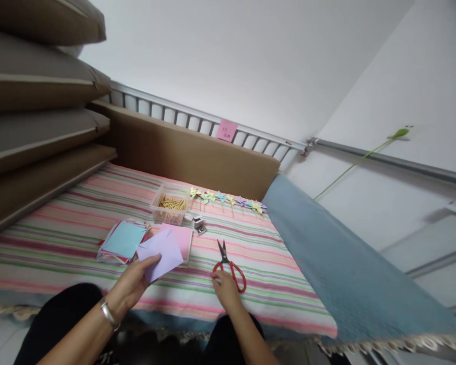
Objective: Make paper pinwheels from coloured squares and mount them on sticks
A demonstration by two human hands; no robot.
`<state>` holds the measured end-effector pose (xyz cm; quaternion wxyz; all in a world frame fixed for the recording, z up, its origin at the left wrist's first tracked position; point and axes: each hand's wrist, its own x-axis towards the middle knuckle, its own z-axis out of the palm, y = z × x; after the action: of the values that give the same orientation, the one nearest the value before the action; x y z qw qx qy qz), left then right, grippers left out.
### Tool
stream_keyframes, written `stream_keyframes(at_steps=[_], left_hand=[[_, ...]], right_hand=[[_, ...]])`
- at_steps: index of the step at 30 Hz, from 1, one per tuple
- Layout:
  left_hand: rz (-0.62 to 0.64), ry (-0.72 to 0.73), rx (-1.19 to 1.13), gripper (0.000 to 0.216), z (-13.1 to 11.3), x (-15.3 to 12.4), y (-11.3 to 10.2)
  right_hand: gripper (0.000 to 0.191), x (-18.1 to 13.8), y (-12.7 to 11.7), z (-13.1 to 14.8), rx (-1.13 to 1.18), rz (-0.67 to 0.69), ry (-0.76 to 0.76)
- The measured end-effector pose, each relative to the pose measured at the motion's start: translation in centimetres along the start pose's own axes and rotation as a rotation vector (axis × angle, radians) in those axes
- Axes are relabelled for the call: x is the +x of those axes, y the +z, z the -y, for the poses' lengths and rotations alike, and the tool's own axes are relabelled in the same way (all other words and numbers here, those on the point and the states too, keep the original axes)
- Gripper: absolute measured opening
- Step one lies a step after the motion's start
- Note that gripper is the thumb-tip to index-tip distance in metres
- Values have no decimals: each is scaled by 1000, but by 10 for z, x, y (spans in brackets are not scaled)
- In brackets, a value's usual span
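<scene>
A lilac sheet (163, 253) is pinched in the grip of the left hand (131, 286), while the red scissors (231, 266), lying just beyond the right hand (225, 290), are touched at the handle, that grip's closure unclear; lifting is judged to need fingers threaded through the loops.

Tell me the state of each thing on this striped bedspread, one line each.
left hand: gripping the lilac paper by its near edge.
lilac paper: unfolded, held partly over a pink sheet.
right hand: fingers at the scissors' handle, grip unclear.
scissors: blades shut, lying flat.
plastic box: lid off, holding wooden sticks.
paper stack: loosely fanned, blue sheet on top.
pinwheels: laid in a row.
</scene>
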<state>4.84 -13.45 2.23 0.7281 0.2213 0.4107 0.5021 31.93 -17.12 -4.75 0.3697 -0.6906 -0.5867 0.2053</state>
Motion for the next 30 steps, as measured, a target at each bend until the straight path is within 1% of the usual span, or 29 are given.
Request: stream_keyframes(at_steps=[3,6,9,10,12,13,14,15,19,21,22,24,25,26,27,29,30], left_hand=[[9,74,30,29,-3,-3,6],[26,169,91,26,-9,-5,12],[61,299,179,17,-13,-9,21],[70,321,197,15,-13,-11,24],[86,319,207,16,-10,-15,32],[95,304,207,17,-7,-17,36],[107,285,209,20,-3,-18,40],[117,267,214,22,1,-19,45],[118,250,258,26,16,-15,59],[76,235,298,28,24,-8,61],[39,205,319,29,27,-5,60],[-41,91,336,31,33,2,54],[-43,22,315,31,34,5,50],[-12,-39,273,31,35,7,47],[59,-111,219,33,35,8,44],[190,-234,102,45,30,5,41],[241,-261,44,53,27,2,40]], right_hand=[[15,33,7,17,118,-5,38],[23,44,23,50,327,58,23],[32,36,31,87,573,221,3],[37,32,31,96,697,282,2],[45,22,28,106,1035,393,26],[46,18,27,108,1171,412,34],[45,15,27,108,1255,395,37],[40,13,28,107,1277,346,34],[19,14,35,99,1182,102,27],[14,20,32,95,1155,9,19],[12,23,28,92,1135,-45,12],[8,27,18,87,1089,-161,-2],[6,29,13,84,1055,-217,-26],[5,29,9,82,995,-274,-78],[5,29,6,79,904,-324,-157],[12,26,7,76,648,-391,-362],[17,24,11,75,509,-400,-465]])
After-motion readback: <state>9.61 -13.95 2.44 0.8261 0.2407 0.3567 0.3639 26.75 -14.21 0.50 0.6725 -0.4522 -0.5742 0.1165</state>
